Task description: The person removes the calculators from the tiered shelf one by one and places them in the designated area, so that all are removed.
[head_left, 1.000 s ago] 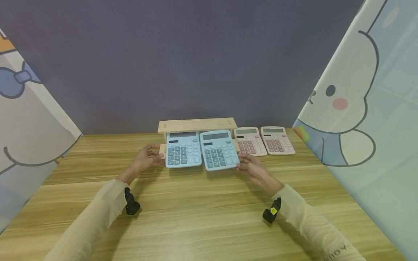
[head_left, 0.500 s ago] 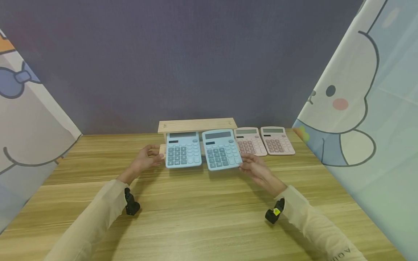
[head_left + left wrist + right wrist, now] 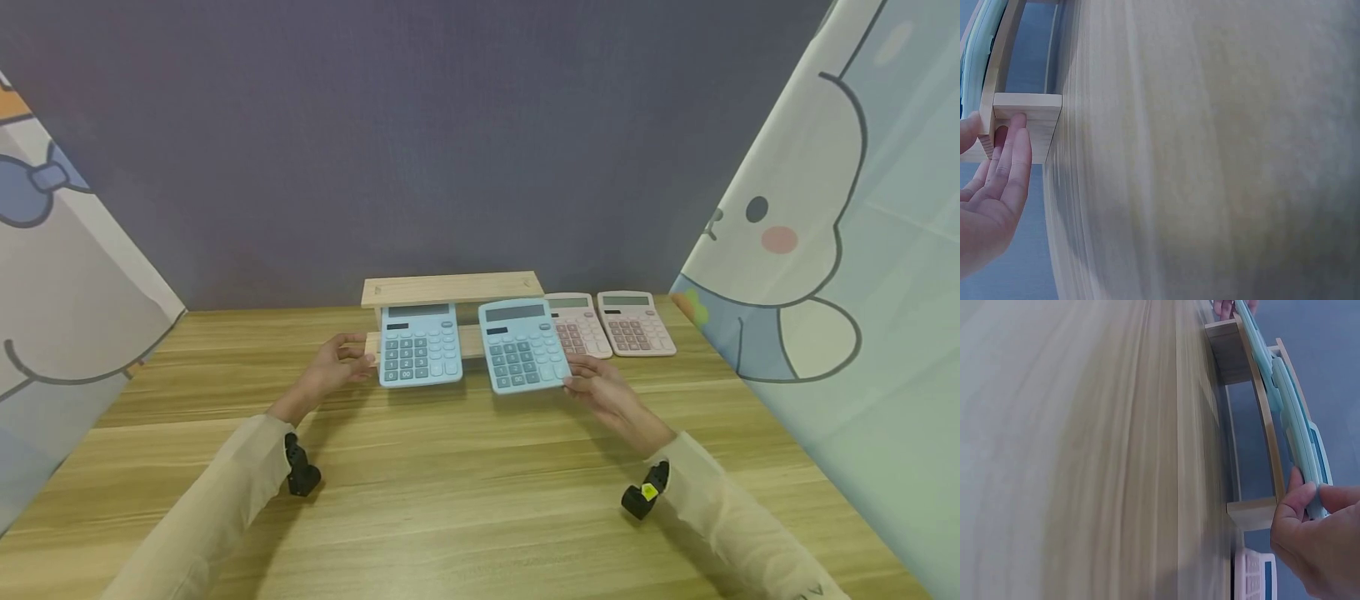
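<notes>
A small wooden rack stands at the back of the table. One blue calculator leans in its left half, face up and tilted. My left hand grips the left end of the rack's front board, thumb on the front and fingers behind, as the left wrist view also shows. Another blue calculator is slightly rotated before the rack's right half. My right hand pinches its lower right corner between thumb and fingers. In the right wrist view this calculator lies along the rack's front board.
Two pink calculators lie side by side on the table, right of the rack; the nearer one is partly covered by the held calculator. A dark partition rises behind, with printed cloths on both sides.
My right hand has moved the blue calculator to the right, away from the other blue one, widening the gap between them. The left hand has stayed on the rack.
</notes>
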`<act>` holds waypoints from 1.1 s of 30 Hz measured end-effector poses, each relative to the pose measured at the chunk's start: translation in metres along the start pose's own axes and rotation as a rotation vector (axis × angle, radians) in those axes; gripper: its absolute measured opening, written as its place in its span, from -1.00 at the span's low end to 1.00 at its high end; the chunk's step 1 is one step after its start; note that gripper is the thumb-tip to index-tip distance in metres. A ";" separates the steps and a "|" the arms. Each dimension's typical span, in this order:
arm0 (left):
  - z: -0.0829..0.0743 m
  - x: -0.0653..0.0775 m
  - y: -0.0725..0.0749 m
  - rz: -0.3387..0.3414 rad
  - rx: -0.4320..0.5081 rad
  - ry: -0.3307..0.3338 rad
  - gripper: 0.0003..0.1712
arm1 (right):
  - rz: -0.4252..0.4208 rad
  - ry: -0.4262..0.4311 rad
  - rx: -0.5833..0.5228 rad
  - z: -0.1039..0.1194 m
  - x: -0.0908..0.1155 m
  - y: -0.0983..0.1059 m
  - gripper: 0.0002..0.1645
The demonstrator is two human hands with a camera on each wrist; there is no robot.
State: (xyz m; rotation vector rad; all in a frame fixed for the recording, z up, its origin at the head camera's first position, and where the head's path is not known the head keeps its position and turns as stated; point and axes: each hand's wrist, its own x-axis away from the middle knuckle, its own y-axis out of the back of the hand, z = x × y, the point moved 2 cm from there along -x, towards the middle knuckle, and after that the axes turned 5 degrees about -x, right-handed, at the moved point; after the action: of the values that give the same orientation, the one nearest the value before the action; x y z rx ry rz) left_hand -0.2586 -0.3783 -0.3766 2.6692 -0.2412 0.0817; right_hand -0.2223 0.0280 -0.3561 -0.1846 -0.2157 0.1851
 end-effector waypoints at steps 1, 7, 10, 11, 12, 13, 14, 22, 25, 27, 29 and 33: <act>0.000 0.000 0.000 0.000 0.000 0.001 -0.33 | 0.002 0.002 0.005 0.000 0.001 0.002 -0.34; 0.000 0.000 0.000 0.003 0.004 0.001 -0.32 | 0.013 0.007 0.005 0.000 0.007 0.013 -0.33; 0.000 0.000 0.000 0.004 0.006 -0.001 -0.32 | 0.014 0.009 -0.001 0.000 0.009 0.018 -0.34; 0.000 0.000 0.000 0.004 0.008 -0.001 -0.32 | 0.011 0.008 -0.008 0.000 0.009 0.020 -0.35; 0.000 0.000 0.000 0.005 0.008 -0.001 -0.32 | 0.009 0.010 -0.012 0.000 0.010 0.021 -0.35; 0.000 0.000 0.000 0.004 0.008 -0.002 -0.32 | 0.009 0.014 -0.011 0.000 0.010 0.022 -0.36; 0.001 0.000 0.000 0.004 0.008 0.000 -0.32 | 0.009 0.016 -0.005 0.000 0.011 0.024 -0.36; 0.000 0.000 0.000 0.002 0.011 -0.001 -0.32 | 0.009 0.019 0.032 0.001 0.016 0.035 -0.37; 0.000 0.000 0.000 0.002 0.013 -0.004 -0.32 | 0.003 0.016 0.020 0.002 0.018 0.039 -0.38; -0.001 0.001 0.000 0.001 0.012 -0.004 -0.32 | -0.002 0.014 0.010 0.002 0.020 0.041 -0.40; -0.001 0.001 0.000 0.002 0.012 -0.004 -0.32 | -0.004 0.016 0.005 0.003 0.021 0.043 -0.41; -0.001 0.001 0.000 0.003 0.017 -0.007 -0.32 | 0.003 0.022 -0.005 0.003 0.022 0.047 -0.39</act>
State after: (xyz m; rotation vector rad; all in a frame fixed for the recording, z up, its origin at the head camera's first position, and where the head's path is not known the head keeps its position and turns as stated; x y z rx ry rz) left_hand -0.2575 -0.3784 -0.3756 2.6863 -0.2479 0.0756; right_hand -0.2093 0.0789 -0.3583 -0.1923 -0.1937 0.1857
